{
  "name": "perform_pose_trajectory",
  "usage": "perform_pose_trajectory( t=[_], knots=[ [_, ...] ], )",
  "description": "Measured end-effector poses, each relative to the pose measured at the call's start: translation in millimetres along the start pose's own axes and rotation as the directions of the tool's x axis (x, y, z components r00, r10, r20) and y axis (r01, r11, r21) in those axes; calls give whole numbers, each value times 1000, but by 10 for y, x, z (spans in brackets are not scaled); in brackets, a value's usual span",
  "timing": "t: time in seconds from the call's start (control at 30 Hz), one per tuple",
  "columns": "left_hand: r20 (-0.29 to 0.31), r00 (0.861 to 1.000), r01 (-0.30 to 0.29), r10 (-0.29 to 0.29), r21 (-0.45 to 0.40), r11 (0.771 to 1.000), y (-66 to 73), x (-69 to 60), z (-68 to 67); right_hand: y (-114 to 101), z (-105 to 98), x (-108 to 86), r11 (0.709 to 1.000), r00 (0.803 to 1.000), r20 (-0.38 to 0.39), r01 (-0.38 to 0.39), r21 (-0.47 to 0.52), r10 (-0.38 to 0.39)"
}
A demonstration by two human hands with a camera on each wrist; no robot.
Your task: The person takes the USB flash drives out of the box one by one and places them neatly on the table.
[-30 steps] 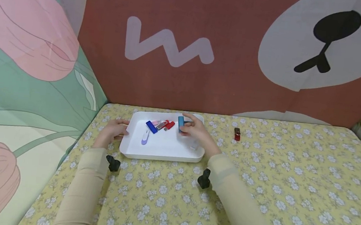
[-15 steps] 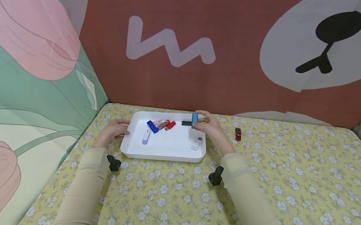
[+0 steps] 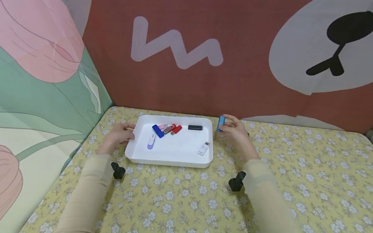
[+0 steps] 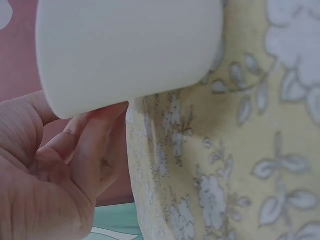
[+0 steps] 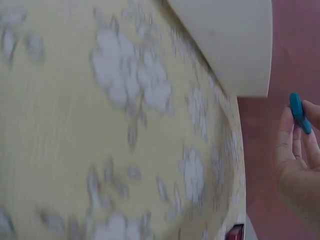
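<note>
A white tray [image 3: 168,164] stands near the table's back left, holding several USB flash drives. My left hand [image 3: 117,136] rests against its left wall. In the left wrist view the fingertips are partly hidden behind the tray [image 4: 130,50]. My right hand [image 3: 237,133] pinches a light blue USB flash drive [image 3: 221,123] between thumb and fingers, just right of the tray and above the table. Inside the tray lie a black drive [image 3: 195,127], a white one [image 3: 203,148], a dark blue one [image 3: 158,131], a purple-and-white one [image 3: 151,142] and a red one [image 3: 176,130].
A red USB drive [image 5: 235,232] lies on the table to the right, mostly hidden by my right hand in the head view. Yellow floral cloth [image 3: 170,209] covers the table. A brown printed backdrop [image 3: 189,90] rises behind its back edge.
My right hand has carried the light blue drive rightward, from over the tray to beyond its right wall. The black and white drives now show fully. The left hand has stayed in place.
</note>
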State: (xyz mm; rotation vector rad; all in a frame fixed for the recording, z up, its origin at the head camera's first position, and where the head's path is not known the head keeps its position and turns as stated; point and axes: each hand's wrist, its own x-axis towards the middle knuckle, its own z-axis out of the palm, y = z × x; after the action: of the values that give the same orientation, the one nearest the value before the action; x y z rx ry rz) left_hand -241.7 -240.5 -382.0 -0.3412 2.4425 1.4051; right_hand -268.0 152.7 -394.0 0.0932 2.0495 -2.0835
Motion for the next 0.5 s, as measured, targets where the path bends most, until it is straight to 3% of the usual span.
perform_pose_trajectory(
  t=[0.23,0.5],
  knots=[
    [-25,999,-22,22,-10,1000,-49,22,30,12,-224,-25,998,1000,-19,-4,-58,3],
    [-74,997,21,-22,-17,1000,-93,65,56,13,-396,-84,993,1000,-18,9,-117,-11]
  ],
)
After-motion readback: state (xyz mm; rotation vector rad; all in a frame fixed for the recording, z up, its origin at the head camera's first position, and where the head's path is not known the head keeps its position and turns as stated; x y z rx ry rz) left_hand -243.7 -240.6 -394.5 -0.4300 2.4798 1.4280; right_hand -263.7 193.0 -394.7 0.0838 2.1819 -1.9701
